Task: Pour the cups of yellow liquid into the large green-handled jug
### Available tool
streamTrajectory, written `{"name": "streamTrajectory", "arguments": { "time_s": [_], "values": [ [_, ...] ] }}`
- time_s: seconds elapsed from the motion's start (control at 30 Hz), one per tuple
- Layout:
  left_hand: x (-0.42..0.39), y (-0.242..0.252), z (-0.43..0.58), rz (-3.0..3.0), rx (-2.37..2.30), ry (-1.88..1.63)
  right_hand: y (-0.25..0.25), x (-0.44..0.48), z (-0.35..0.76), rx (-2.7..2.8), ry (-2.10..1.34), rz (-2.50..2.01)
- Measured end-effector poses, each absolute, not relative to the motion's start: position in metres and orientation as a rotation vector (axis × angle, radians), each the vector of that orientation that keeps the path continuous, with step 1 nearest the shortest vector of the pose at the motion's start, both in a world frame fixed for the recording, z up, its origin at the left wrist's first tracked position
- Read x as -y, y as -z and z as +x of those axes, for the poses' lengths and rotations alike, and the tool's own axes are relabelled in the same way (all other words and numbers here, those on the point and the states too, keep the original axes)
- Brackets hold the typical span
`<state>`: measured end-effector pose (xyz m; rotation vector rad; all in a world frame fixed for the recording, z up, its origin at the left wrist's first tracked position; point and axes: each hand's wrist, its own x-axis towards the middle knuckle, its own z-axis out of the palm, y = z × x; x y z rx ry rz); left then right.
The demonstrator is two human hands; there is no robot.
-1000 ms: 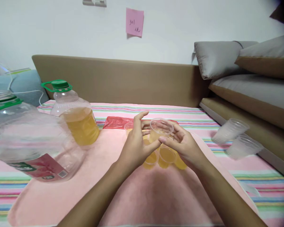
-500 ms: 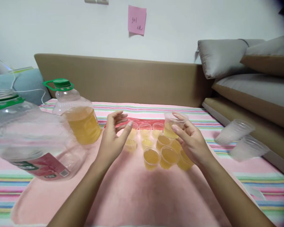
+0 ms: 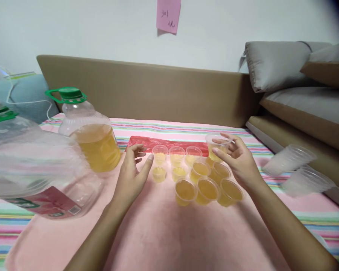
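Observation:
My right hand [image 3: 238, 162] holds a small clear plastic cup [image 3: 217, 145] with a little yellow liquid, lifted just above the far right of a cluster of several filled cups [image 3: 199, 180] on a pink cloth [image 3: 169, 233]. My left hand [image 3: 131, 175] hovers with fingers spread and empty, left of the cups, nearest a small cup [image 3: 159, 174]. A jug half full of yellow liquid with a green cap [image 3: 87, 135] stands to its left.
A large clear, nearly empty jug [image 3: 31, 169] lies close at the left. A red plastic bag [image 3: 147, 142] lies behind the cups. Stacked empty cups [image 3: 296, 167] lie on their sides at the right, by grey cushions [image 3: 274, 64]. A padded brown board [image 3: 147, 88] borders the back.
Both hands held one cup together over the cluster; the left let go and moved left, while the right carried the cup to the far right.

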<state>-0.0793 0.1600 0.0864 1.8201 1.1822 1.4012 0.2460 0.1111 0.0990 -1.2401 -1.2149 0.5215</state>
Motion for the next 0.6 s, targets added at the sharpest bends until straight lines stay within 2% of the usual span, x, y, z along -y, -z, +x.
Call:
{"name": "streamTrajectory", "arguments": {
  "time_s": [0.6],
  "values": [
    [-0.165,-0.086,-0.082,1.882,-1.22,-1.411,-0.103,-0.14,0.272,1.307,-0.543,-1.355]
  ]
}}
